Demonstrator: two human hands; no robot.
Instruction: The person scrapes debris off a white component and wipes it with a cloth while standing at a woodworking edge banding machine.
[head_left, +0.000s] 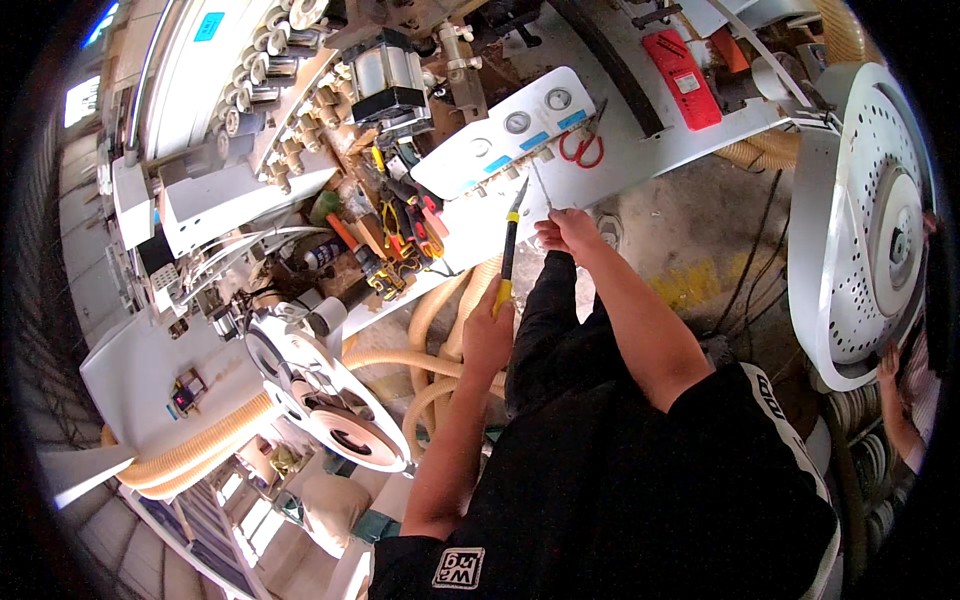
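Above the left hand (487, 335), its gripped screwdriver (509, 245).

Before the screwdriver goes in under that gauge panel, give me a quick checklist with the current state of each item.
1. Left hand has a firm grip on the yellow-handled screwdriver: ok, fist closed on the handle.
2. Screwdriver tip aimed at the white gauge panel: ok, tip sits at its lower edge.
3. Right hand steadies the thin metal rod: ok, pinched in the fingers.
4. Tip seated in a screw: cannot tell, too small to see.
5. Red-handled scissors out of the way: ok, lying to the right of the rod.
6. Other person's hand apart from the work: ok, at the perforated disc.
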